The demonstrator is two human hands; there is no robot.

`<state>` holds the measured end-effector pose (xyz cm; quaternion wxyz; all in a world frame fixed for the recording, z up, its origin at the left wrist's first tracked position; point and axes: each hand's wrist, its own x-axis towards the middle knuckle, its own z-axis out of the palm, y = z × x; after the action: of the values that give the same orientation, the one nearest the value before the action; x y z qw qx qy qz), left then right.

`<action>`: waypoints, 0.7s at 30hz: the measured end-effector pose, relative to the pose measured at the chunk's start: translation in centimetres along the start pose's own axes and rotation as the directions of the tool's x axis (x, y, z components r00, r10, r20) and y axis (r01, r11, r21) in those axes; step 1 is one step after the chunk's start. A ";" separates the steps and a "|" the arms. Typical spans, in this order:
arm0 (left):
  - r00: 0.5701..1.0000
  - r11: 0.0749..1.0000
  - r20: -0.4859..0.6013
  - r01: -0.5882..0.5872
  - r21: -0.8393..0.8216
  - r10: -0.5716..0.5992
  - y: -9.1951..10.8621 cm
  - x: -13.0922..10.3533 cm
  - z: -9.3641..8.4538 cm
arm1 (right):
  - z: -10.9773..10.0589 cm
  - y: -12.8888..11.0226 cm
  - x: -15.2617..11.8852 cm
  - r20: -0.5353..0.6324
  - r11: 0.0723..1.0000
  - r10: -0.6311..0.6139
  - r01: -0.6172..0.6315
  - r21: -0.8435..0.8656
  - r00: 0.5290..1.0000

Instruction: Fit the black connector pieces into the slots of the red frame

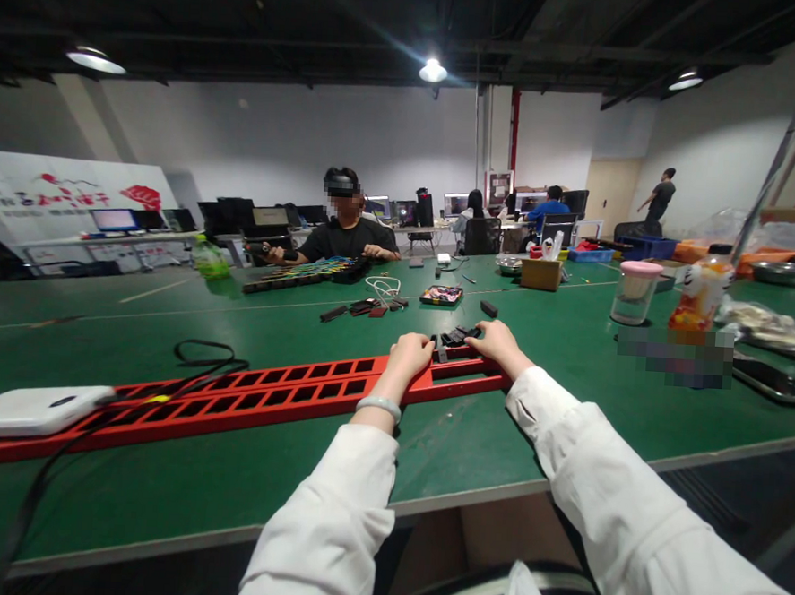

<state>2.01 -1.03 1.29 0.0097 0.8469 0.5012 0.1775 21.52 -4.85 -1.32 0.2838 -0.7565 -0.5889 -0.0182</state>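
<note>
the left hand rests at the right-hand part of a long red ladder-like frame, fingers bent inward beside a cluster of small black pieces; whether it grips one, i cannot tell. the right hand is at the far side of the same cluster, fingers curled and fingertips meeting the black pieces, though its grip is too small to make out. a narrow grey strip stands between the hands, near the left fingertips.

the frame lies flat across a green tabletop, with two rows of slots along it. a flat white rounded box sits on its left end, and a black cable crosses it. beyond the hands are scattered black and dark-red blocks, a looped white cable, a small square black tray and a single black oblong block. to the right stands a clear cup with a pink lid. opposite, a person in a black shirt sits behind a bundle of coloured wires.
</note>
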 end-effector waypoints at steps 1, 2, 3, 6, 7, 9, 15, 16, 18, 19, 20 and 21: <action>1.000 1.000 0.001 -0.001 0.001 0.001 0.0 0.0 0.0 | 0.2 0.2 0.2 0.012 1.000 -0.005 0.005 0.026 1.000; 1.000 1.000 0.002 -0.001 0.002 0.001 0.0 0.0 0.0 | 0.3 0.3 0.3 0.019 0.999 -0.018 0.017 0.047 1.000; 1.000 1.000 0.003 0.000 0.003 0.000 0.0 0.0 0.0 | 0.4 0.3 0.4 0.024 0.998 -0.032 0.031 0.060 0.999; 1.000 1.000 0.008 0.005 0.006 -0.005 0.1 -0.1 -0.1 | 0.4 0.1 0.5 0.037 0.997 -0.046 0.044 0.062 0.998; 1.000 1.000 0.009 0.007 0.008 -0.007 0.1 -0.1 -0.2 | 0.3 0.0 0.5 0.040 0.997 -0.045 0.043 0.059 0.998; 1.000 1.000 0.010 0.008 0.011 -0.008 0.2 -0.1 -0.2 | 0.3 -0.2 0.3 0.033 0.997 -0.048 0.046 0.056 0.998; 1.000 1.000 0.003 -0.002 0.016 0.002 0.2 -0.1 -0.1 | 0.4 -0.3 0.3 -0.099 0.978 -0.128 0.142 0.150 0.987; 1.000 1.000 0.001 -0.004 0.016 0.004 0.1 -0.1 -0.1 | 0.4 -0.3 0.4 -0.122 0.977 -0.119 0.138 0.164 0.985; 1.000 1.000 -0.002 -0.006 0.014 0.006 0.1 -0.1 0.0 | 0.3 -0.3 0.5 -0.166 0.972 -0.093 0.126 0.198 0.982; 1.000 1.000 -0.003 -0.006 0.012 0.006 0.1 0.0 0.0 | 0.2 -0.4 0.6 -0.185 0.967 -0.083 0.124 0.222 0.979; 1.000 1.000 -0.004 -0.007 0.009 0.007 0.0 0.0 -0.1 | 0.1 -0.4 0.6 -0.200 0.962 -0.077 0.125 0.242 0.977; 1.000 1.000 -0.003 -0.008 0.005 0.008 0.0 0.0 -0.1 | 0.0 -0.4 0.6 -0.205 0.956 -0.073 0.127 0.264 0.976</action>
<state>2.01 -1.08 1.36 0.0061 0.8486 0.4983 0.1778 21.36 -4.27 -0.91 0.4408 -0.6735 -0.5929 -0.0236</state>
